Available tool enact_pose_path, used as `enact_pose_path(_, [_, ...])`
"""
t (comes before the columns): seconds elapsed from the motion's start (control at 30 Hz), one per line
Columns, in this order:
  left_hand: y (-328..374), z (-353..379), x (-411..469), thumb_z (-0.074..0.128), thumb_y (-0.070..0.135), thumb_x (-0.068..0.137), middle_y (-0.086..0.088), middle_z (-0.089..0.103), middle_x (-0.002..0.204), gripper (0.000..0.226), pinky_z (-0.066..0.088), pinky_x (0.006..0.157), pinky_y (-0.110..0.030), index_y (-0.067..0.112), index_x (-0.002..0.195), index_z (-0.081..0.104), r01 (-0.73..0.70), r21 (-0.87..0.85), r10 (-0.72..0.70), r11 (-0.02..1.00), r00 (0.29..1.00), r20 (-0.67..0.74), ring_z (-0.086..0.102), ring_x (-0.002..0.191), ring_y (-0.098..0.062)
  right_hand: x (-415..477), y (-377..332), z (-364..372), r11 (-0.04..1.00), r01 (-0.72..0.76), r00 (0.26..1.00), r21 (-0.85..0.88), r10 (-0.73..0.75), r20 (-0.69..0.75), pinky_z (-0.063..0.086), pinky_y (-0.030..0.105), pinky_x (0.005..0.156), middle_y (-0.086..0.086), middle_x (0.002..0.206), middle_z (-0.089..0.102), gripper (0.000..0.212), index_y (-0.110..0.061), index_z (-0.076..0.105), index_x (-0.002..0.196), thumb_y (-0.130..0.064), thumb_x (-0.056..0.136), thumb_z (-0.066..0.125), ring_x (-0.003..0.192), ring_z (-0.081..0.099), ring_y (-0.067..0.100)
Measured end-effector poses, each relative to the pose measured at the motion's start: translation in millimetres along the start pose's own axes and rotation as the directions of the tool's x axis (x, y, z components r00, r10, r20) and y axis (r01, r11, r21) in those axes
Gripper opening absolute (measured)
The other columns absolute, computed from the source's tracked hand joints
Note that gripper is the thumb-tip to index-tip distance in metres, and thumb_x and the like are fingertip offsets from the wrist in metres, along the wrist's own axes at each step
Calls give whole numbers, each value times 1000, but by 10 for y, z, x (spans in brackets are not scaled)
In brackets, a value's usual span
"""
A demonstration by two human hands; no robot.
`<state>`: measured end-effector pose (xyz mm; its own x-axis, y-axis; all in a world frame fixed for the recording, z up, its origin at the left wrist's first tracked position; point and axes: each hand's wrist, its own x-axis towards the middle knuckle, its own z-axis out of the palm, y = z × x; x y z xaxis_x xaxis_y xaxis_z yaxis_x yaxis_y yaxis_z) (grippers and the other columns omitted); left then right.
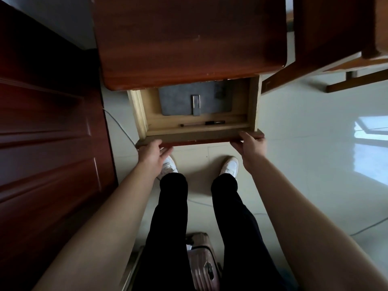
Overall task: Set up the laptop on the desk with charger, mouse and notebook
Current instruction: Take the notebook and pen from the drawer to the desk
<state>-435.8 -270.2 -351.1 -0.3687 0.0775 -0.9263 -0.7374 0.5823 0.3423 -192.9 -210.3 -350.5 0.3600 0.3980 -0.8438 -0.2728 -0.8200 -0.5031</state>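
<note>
The reddish-brown wooden desk point(189, 38) has its drawer point(199, 136) pulled out toward me. Inside lies a grey notebook point(178, 99) with a metal clasp strap, partly hidden under the desk top. A black pen point(203, 123) rests along the drawer's front inside edge. My left hand point(153, 153) grips the drawer front at its left end from below. My right hand point(251, 147) grips the drawer front at its right end, fingers curled over the top edge. No laptop, charger or mouse is in view.
A dark red wooden door point(46, 133) stands at the left. Wooden furniture point(336, 38) fills the upper right. A pink suitcase point(202, 263) lies on the floor behind my legs. A thin white cable point(119, 124) runs over the pale tiled floor point(315, 154).
</note>
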Motion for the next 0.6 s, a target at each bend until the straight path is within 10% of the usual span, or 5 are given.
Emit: enact_pose_path(0.6, [19,125,-79,44,3,100,-19,60,117,33,60,79,-47,2,133,45,-13,-43,11,999,999,-52,66,83,-29,30,147,48,977,101,984,-186,-126,-127,61,32,84,2,87,70,30,-7,58,106,-19,84,74,72,75,13])
